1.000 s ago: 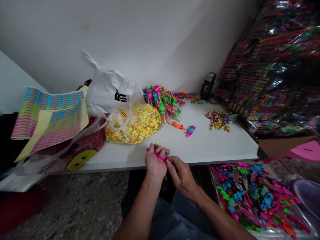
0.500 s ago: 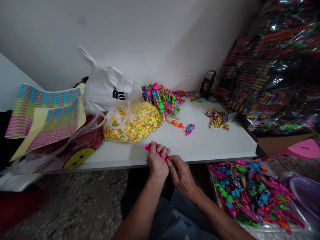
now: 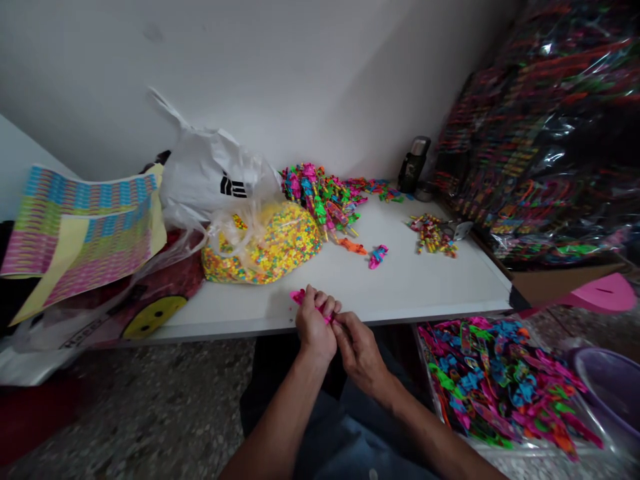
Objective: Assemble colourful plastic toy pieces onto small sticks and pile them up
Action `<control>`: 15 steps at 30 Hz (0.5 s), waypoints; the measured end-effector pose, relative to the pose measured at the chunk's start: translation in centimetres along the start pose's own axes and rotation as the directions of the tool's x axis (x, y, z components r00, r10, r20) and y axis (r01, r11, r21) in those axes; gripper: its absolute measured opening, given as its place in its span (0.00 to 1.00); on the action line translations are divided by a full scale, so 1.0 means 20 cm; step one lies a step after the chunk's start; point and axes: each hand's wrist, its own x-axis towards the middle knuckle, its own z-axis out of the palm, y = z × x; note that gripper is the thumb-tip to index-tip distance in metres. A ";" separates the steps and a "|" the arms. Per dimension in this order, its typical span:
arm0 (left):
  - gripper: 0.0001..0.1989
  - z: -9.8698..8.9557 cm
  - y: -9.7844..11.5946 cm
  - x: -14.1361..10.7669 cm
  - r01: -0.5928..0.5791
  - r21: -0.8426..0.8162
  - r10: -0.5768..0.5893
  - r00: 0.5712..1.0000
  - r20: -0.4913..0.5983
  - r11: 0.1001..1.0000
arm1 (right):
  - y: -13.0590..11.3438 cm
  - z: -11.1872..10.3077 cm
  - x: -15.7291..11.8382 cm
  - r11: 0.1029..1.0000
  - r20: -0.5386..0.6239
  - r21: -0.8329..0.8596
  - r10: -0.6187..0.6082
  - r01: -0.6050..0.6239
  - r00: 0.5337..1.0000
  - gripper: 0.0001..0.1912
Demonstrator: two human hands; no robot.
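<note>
A small pink plastic toy (image 3: 299,296) pokes out of my left hand (image 3: 316,324), whose fingers are wrapped round it at the table's front edge. My right hand (image 3: 361,352) is closed in a pinch at the toy's near end, touching the left fingers; the exact spot it grips is partly hidden. Beyond the hands lie a pink-and-blue toy (image 3: 379,256) and an orange toy piece (image 3: 352,247). A clear bag of yellow and multicoloured small pieces (image 3: 265,250) rests to the left of them.
A heap of bright plastic toys (image 3: 323,200) lies by the wall, near a dark flask (image 3: 414,163). Small striped sticks (image 3: 433,235) are at right. Sticker sheets (image 3: 110,233) and a white bag (image 3: 200,173) stand left. Below right are a toy-filled bag (image 3: 500,387) and purple basin (image 3: 607,383).
The view has shifted slightly. My hands stay together at the pink toy, with little change in the grip. A few tiny specks now show on the table beside the toy.
</note>
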 end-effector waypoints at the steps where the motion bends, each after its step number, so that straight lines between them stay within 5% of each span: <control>1: 0.17 0.00 0.00 0.00 0.001 0.002 -0.001 1.000 -0.002 1.000 | 0.00 0.00 0.00 1.000 0.003 0.000 0.006 -0.006 1.000 0.08; 15: 0.17 -0.02 -0.01 0.02 0.048 -0.028 -0.049 0.999 -0.015 0.998 | 0.03 0.01 0.00 1.000 0.010 -0.022 -0.008 0.008 1.000 0.07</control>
